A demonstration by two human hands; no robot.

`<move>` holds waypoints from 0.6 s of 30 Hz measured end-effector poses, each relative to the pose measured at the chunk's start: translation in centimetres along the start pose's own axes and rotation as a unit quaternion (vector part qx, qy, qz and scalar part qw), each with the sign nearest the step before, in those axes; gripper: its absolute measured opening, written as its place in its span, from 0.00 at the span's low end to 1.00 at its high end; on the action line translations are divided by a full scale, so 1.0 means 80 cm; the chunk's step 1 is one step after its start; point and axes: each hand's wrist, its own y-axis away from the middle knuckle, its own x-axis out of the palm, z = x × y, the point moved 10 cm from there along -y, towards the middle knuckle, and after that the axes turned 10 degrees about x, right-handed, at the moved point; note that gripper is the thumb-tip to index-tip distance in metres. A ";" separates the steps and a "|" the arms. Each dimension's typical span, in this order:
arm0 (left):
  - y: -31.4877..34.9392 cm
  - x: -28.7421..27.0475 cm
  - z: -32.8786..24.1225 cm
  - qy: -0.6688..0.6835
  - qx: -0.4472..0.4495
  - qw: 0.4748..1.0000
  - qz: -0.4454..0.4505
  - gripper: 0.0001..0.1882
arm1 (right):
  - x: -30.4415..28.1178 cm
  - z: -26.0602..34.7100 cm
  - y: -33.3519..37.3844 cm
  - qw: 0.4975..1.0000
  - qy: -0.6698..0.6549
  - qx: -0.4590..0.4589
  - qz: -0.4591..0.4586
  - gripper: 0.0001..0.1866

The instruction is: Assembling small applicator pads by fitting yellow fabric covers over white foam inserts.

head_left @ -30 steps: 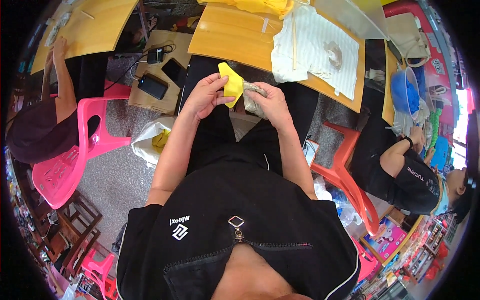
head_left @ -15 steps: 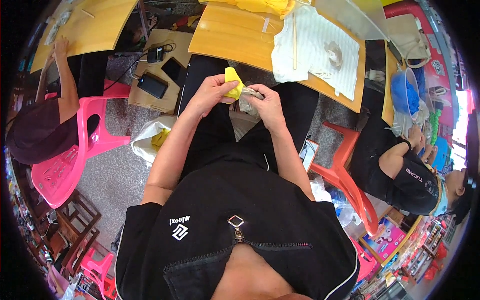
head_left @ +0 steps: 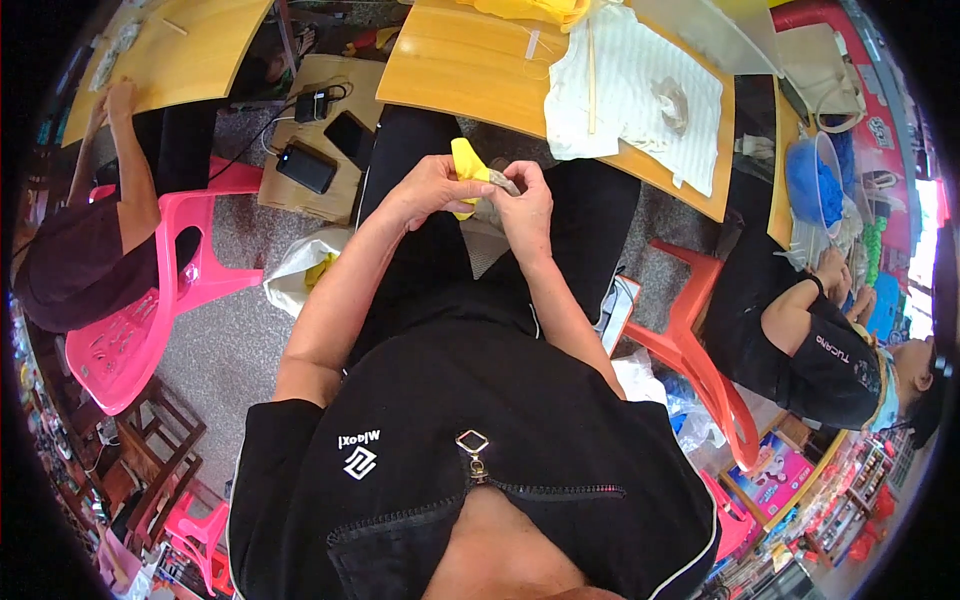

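My left hand (head_left: 432, 190) pinches a small piece of yellow cloth (head_left: 466, 158) above my lap, and the cloth's upper end sticks up past the fingers. Close against it, the fingers of my right hand (head_left: 526, 208) are closed on a greyish-brown thin strip (head_left: 506, 183), which meets the yellow cloth between the two hands. What kind of strip it is cannot be made out. On the table ahead lies a white ribbed towel (head_left: 640, 100) with a thin wooden stick (head_left: 592, 85) and a greyish-brown bundle (head_left: 670, 106) on it.
Yellow fabric (head_left: 535, 10) is heaped at the far table edge (head_left: 450, 60). A white bag (head_left: 290, 280) with yellow pieces stands left of my legs, near two dark phones (head_left: 306, 168) on cardboard (head_left: 285, 200). Pink chair (head_left: 125, 345) left, red chair (head_left: 690, 340) right; co-workers sit both sides.
My hands have drawn closer together. The right hand has turned more upright and slid left, and less of the greyish strip shows. The yellow cloth has shifted slightly.
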 end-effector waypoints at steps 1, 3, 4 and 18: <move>-0.001 0.000 0.004 0.000 -0.001 1.000 0.000 0.16 | -0.006 0.002 0.002 0.999 0.032 0.000 -0.033 0.10; -0.002 -0.006 0.019 0.051 -0.028 0.998 -0.029 0.16 | -0.005 -0.003 0.002 0.999 0.040 0.012 -0.021 0.10; -0.003 -0.006 0.023 0.051 -0.029 0.998 -0.029 0.16 | -0.003 -0.007 0.001 0.999 0.048 0.023 -0.010 0.11; -0.002 -0.013 0.033 -0.001 -0.039 0.999 -0.009 0.14 | 0.036 -0.053 0.008 0.972 -0.169 0.077 0.146 0.13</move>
